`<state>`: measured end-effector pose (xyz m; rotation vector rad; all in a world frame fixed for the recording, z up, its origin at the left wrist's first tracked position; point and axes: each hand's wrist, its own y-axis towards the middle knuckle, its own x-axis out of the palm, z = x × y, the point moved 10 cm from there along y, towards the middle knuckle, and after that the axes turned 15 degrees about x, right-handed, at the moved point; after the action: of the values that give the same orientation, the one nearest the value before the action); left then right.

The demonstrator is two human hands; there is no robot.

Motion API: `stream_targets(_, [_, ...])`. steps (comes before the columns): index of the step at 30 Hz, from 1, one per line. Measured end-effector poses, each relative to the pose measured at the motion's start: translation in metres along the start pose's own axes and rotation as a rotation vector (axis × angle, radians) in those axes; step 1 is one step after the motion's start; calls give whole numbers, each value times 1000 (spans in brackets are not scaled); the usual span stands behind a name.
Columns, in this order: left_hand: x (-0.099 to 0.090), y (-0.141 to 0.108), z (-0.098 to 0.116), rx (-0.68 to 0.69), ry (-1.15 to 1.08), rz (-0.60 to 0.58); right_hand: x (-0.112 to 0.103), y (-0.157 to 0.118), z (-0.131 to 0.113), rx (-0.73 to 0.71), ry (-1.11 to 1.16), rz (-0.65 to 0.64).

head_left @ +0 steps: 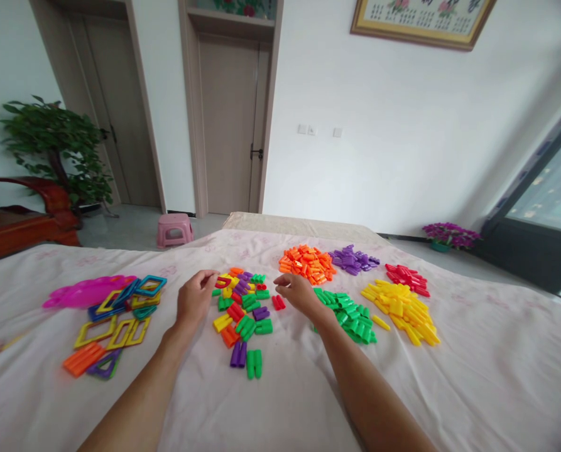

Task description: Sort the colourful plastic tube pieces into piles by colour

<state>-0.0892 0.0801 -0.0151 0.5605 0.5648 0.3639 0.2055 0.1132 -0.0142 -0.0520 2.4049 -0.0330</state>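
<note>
My left hand (195, 296) is over the left side of a mixed pile, its fingertips closed on a small red U-shaped plastic piece (223, 282). The mixed pile of plastic building pieces (249, 304) holds green, yellow, orange, purple and red ones, many of them double tubes. To the right of that pile is my right hand (295, 292), thumb and fingers curved and slightly apart, with nothing visible between them. A red double-tube piece (278, 302) lies just below its fingertips. Nearest to me lie a purple piece (238, 355) and a green piece (254, 364).
Sorted heaps lie at right: orange (307, 263), purple (354, 259), red (407, 279), yellow (403, 309) and green (348, 314). At left are magnetic frame tiles (128, 333), a magenta tray (85, 292) and orange tubes (84, 359). A patterned cloth (289, 402) covers the surface.
</note>
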Motion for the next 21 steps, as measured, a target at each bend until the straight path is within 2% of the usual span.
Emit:
stream_targets(2, [-21, 3, -14, -48, 279, -12, -8, 2, 6, 12, -161, 20])
stream_targets(4, [-35, 3, -23, -75, 512, -67, -5, 1, 11, 38, -283, -11])
stream_targets(6, [-42, 2, -25, -69, 682, -122, 2, -2, 13, 69, -384, -38])
stream_targets(9, [-48, 0, -18, 0, 831, -95, 14, -9, 12, 77, -495, -62])
stream_targets(12, [-32, -1, -9, 159, 803, -104, 22, -14, 10, 57, -538, -65])
stream_targets(15, [-4, -5, -8, 295, 728, -227, 23, -15, 12, 57, -535, -50])
stream_targets(18, [9, -10, -16, 307, 716, -297, 22, -13, 13, 38, -525, -53])
stream_targets(21, [2, -12, -24, 262, 779, -267, 17, -9, 13, 19, -476, -46])
